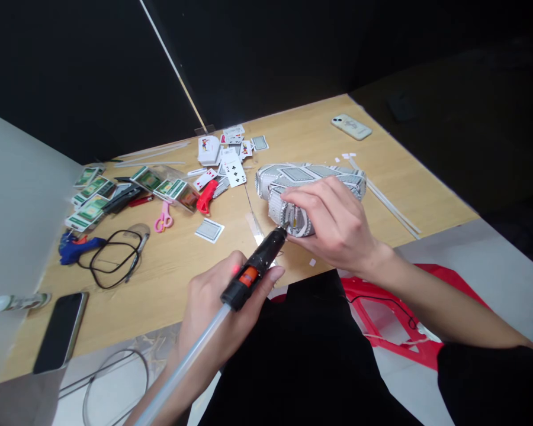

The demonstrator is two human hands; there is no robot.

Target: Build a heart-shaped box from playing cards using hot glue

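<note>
A black hot glue gun with an orange patch is gripped in my left hand. A long translucent glue stick sticks out of its rear end. The nozzle meets the near end of a roughly tube-shaped piece built from playing cards, with grey-and-white card backs outward; whether it touches is too small to tell. My right hand is wrapped round this card piece from the right, thumb low and fingers over the top. Several curved card layers show at its near opening.
Loose playing cards and a card stack lie at the back. Leftward are green card boxes, pink scissors, a red tool, a blue glue gun and a phone. Another phone and white strips lie right.
</note>
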